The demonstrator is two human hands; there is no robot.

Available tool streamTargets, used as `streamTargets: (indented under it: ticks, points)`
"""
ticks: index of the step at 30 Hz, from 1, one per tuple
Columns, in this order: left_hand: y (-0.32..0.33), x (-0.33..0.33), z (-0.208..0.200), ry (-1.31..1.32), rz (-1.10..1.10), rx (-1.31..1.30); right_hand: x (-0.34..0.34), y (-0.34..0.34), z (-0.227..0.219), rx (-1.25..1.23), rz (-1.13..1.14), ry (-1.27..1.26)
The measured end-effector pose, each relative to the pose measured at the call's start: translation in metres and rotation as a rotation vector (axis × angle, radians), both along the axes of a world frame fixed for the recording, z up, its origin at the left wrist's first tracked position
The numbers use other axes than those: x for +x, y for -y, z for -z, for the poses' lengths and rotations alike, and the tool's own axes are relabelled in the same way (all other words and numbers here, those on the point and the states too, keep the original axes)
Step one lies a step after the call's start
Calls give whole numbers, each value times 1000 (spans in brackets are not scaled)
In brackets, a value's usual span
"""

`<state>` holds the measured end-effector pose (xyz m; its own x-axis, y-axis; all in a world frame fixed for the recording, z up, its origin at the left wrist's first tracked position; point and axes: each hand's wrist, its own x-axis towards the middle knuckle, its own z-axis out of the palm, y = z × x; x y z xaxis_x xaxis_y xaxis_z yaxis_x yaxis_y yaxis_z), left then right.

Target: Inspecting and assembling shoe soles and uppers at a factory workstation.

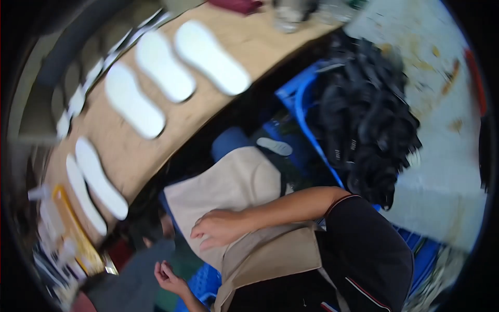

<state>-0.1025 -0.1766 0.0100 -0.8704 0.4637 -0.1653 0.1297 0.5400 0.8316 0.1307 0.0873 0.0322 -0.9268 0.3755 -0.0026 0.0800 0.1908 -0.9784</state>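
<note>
My right hand (221, 229) rests on the beige apron (228, 179) over my lap, its fingers lying loosely on the cloth. Lower and to the left, my left hand (169, 278) hangs beside the apron with loosely bent fingers and nothing visible in it. On the brown worktable (192, 117) in front lie several white insole-shaped pieces. Three broad ones form a row, among them the rightmost insole (213, 57). Further left, a narrower insole (101, 179) lies beside a second slim insole (86, 195). Neither hand touches them.
Right of the table, a blue-framed crate (306, 99) is heaped with black shoe-like pieces (364, 114). A pale sole (274, 146) lies low beyond my lap. At the table's left end stand a yellow container (78, 229) and other clutter. Stained pale floor (431, 171) spreads at right.
</note>
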Motion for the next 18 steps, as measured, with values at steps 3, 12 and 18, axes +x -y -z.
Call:
streamTargets:
  ticks: [3,12,18]
  points:
    - [-137,28,-35,12,414,225,40,-15,-40,150,92,54]
    - [-257,105,-91,-359,1180,406,231,-103,-136,872,786,407]
    - [-244,120,-85,-420,1244,491,310,-234,-87,1615,1011,646]
